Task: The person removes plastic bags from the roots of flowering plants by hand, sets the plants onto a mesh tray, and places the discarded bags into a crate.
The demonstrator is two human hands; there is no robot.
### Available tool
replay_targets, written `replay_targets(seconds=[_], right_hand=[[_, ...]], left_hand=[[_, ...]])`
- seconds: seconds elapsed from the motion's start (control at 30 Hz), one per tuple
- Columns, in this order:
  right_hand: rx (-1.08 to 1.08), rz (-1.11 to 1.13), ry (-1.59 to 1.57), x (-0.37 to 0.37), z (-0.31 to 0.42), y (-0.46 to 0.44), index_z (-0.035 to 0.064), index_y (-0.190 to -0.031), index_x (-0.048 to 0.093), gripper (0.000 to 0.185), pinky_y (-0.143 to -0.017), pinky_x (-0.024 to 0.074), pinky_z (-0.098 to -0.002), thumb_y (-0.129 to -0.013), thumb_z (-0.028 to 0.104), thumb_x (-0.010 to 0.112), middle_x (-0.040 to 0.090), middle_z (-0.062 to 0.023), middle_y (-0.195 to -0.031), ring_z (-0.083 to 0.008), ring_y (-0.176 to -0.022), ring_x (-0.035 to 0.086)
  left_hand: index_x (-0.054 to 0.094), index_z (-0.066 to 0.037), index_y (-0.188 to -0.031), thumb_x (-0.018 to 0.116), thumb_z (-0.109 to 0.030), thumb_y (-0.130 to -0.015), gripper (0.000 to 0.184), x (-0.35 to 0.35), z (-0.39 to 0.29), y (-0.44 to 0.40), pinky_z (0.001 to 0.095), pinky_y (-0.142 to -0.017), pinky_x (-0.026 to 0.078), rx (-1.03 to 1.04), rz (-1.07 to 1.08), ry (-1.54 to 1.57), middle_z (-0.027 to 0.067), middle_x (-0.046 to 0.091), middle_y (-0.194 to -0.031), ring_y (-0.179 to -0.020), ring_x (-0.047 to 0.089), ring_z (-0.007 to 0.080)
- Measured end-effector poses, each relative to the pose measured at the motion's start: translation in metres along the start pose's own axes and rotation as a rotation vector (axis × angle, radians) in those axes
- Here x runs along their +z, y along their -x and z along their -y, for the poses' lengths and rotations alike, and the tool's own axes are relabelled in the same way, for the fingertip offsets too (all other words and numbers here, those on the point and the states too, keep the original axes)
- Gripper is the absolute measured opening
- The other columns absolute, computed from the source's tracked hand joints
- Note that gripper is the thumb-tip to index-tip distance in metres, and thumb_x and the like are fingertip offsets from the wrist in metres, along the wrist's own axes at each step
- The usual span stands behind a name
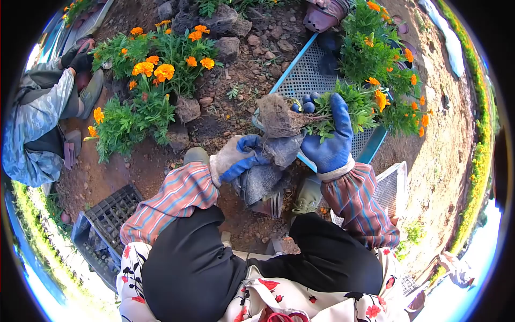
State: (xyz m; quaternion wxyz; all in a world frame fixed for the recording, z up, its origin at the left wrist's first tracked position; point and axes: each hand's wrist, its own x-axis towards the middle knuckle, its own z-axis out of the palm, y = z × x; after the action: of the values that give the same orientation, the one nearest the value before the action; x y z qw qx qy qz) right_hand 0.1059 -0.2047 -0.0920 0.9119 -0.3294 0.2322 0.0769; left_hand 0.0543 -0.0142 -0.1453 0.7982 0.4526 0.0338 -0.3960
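My left hand [240, 156], in a blue and grey glove, is closed on a crumpled dark fabric bag [260, 181] in front of my knees. Just right of it, my right hand [330, 140], in a blue glove, is closed around the stem base of a marigold plant [348, 107], with the index finger raised. The plant lies on its side, its brown root ball [278, 115] pointing left above the bag and its orange flowers to the right. A grey piece of fabric [284, 149] hangs directly under the root ball, between both hands.
A blue-edged perforated tray [303, 70] lies ahead. Marigolds with root balls [188, 109] stand on the soil at left. A black crate [115, 214] is at lower left. Another person [40, 126] sits at far left. A white crate [391, 188] is right of my right sleeve.
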Motion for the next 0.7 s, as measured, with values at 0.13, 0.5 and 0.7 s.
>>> replay_targets(seconds=[0.13,0.5,0.7], right_hand=[[0.201,0.104,-0.345,0.006,0.009,-0.004,-0.002,-0.094,0.055,0.03,-0.083,0.0444,-0.0413,-0.085,0.026,0.055,0.058,-0.0111,-0.086,-0.0184,-0.076,0.056],[0.201,0.073,-0.33,0.0,0.0,-0.007,0.0003,-0.095,0.055,0.027,-0.085,0.0436,-0.0407,-0.086,0.026,0.053,0.059,-0.0113,-0.089,-0.018,-0.077,0.056],[0.147,0.197,-0.294,0.011,0.004,0.0,-0.0006,-0.095,0.054,0.028,-0.084,0.0435,-0.0388,-0.087,0.026,0.052,0.057,-0.0109,-0.088,-0.0186,-0.079,0.055]], left_hand=[[0.054,0.0,-0.109,0.058,-0.008,-0.082,0.028,-0.02,0.013,0.0,0.0272,-0.084,0.046,0.045,0.011,0.209,0.0057,0.06,-0.102,-0.093,0.057,0.0129],[0.043,0.003,-0.12,0.056,-0.005,-0.083,0.04,-0.01,0.006,0.004,0.027,-0.085,0.044,-0.026,0.148,0.36,0.0088,0.055,-0.111,-0.096,0.055,0.0129],[0.053,0.003,-0.109,0.056,-0.006,-0.082,0.029,0.015,-0.007,0.003,0.0263,-0.08,0.046,0.017,-0.054,0.064,0.0057,0.06,-0.098,-0.087,0.055,0.0099]])
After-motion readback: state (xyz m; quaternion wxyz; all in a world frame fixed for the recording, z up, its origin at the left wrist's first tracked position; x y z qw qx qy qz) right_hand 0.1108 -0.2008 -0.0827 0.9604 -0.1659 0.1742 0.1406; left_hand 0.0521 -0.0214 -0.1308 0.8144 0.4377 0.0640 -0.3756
